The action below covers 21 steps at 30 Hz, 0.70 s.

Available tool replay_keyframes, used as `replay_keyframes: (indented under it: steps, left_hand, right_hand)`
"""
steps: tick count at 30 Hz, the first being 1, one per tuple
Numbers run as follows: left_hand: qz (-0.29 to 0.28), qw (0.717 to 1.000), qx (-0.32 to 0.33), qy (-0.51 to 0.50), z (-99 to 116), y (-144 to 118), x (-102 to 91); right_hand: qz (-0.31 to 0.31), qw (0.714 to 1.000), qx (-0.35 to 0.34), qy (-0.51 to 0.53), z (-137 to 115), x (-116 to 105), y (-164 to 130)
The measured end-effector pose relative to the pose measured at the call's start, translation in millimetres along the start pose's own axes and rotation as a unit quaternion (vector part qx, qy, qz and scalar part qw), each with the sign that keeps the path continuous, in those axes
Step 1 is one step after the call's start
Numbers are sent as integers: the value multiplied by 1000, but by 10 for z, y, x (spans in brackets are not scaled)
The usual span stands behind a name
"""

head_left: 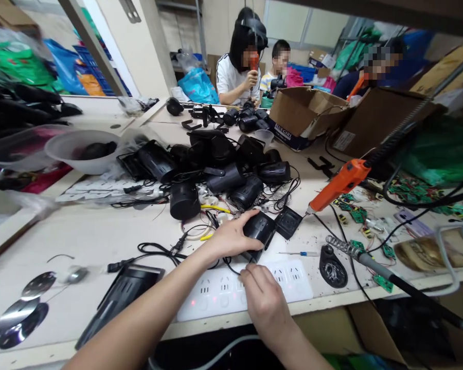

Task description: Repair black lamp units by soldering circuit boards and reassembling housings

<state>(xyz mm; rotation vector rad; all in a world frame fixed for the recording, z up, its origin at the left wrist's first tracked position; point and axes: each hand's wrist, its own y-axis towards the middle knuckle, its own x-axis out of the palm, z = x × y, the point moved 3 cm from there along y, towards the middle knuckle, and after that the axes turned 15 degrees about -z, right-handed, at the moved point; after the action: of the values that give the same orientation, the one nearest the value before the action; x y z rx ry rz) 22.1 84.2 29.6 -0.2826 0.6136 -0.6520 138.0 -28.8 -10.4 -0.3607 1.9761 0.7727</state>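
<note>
The person's left hand (231, 237) is closed in a grip around a small black housing (259, 231), which sits on the surface just behind the white power strip (293, 277). The right hand (264, 298) rests on the strip at its near edge, at about 6 o'clock from the housing; its fingers curl down near a thin black wire (231, 266) that runs from under the housing, but whether they pinch the wire cannot be told.

The work looks to be in the middle. At 12 o'clock from the hands lies a heap of black housings (224, 169) with loose wires, and their number suggests many pieces are not yet done. A flat black cover plate (288, 222) lies just at 3 o'clock of the held housing, apart from it, so this unit seems not yet closed. The orange electric screwdriver (341, 182) hangs at 2 o'clock, untouched, and the soldering iron (370, 262) rests in its stand at 4 o'clock. Green circuit boards (409, 192) are scattered farther to 3 o'clock. Other people work at the far end of the surface.
</note>
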Motion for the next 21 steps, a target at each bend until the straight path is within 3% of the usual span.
replay_keyframes:
  steps: [6,9,14,21]
  left_hand:
    - [24,1000,2,8,-21,19,49]
    - [33,999,11,-13,-52,33,62]
    - [32,999,3,-10,-63,33,36]
    - [17,997,5,-71,-77,45,-8]
  right_hand:
    - [-9,994,41,98,17,-63,61]
    - [24,982,70,172,170,-298,14]
    - [103,977,130,131,301,-651,-143]
    - [-15,985,-5,172,-146,-342,-139]
